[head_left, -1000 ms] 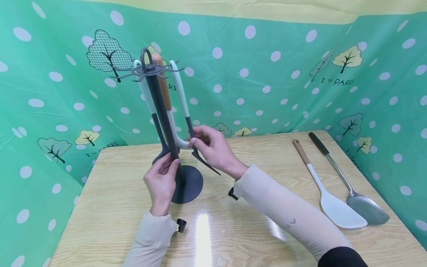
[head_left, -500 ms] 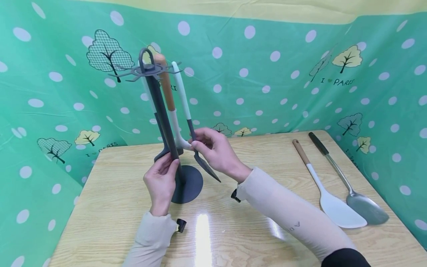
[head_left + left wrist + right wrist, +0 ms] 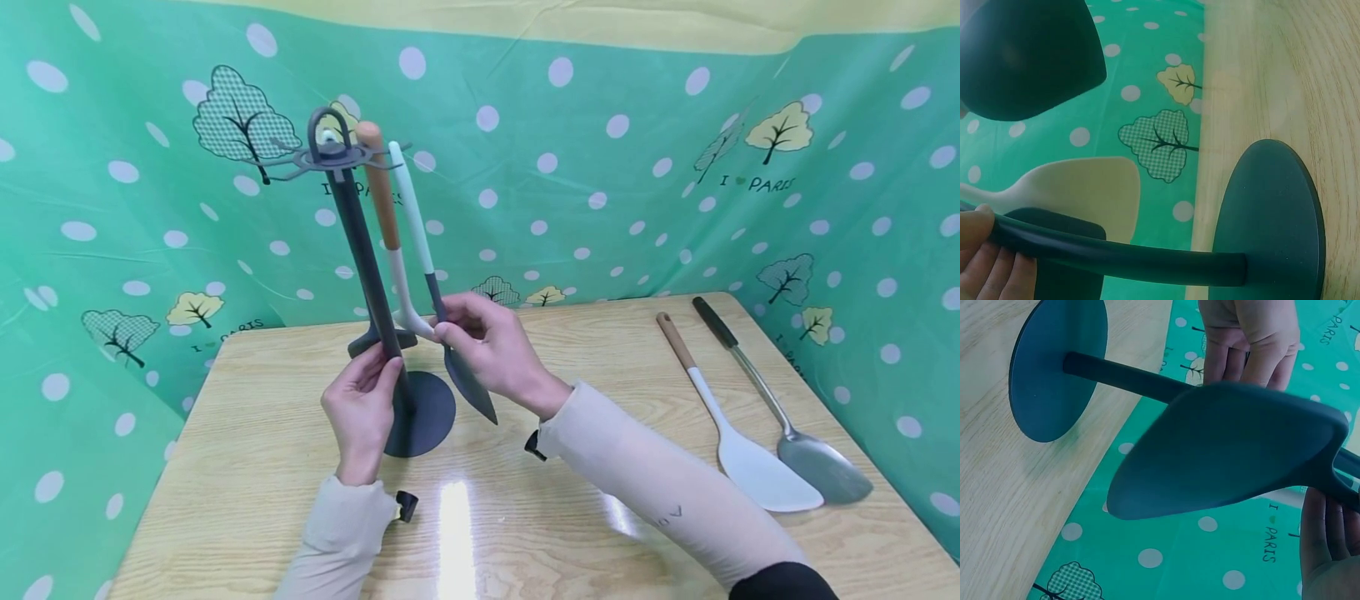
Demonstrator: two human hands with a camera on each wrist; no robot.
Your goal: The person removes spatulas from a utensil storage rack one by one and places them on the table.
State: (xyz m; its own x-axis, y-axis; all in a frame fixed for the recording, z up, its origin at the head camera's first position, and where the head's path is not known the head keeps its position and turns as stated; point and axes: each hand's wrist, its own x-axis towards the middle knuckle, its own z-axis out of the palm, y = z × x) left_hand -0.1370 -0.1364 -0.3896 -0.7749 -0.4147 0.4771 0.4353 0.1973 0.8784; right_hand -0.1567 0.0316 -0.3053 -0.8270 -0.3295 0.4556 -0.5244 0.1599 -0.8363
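A dark utensil stand (image 3: 362,250) with a round base and a ring of hooks stands on the table. My left hand (image 3: 362,408) grips its pole low down, fingertips and thumb around it. With thumb and fingers my right hand (image 3: 495,350) pinches the dark neck of a spatula (image 3: 412,212) with a mint handle, whose top is at a hook. In the right wrist view that spatula's dark blade (image 3: 1229,450) fills the middle. A white spatula (image 3: 382,200) with a wooden handle hangs behind it. Another dark utensil (image 3: 365,343) hangs mostly hidden behind the pole.
On the right side of the wooden table (image 3: 247,500) lie a white spatula (image 3: 765,471) with a wooden handle and a metal turner (image 3: 825,471) with a black grip. A green dotted cloth (image 3: 600,167) encloses the back and sides.
The hook ring has turned, carrying the hanging utensils rightward. My right hand has moved slightly right and down, and the spatula's blade shows broader. My left hand has stayed on the pole.
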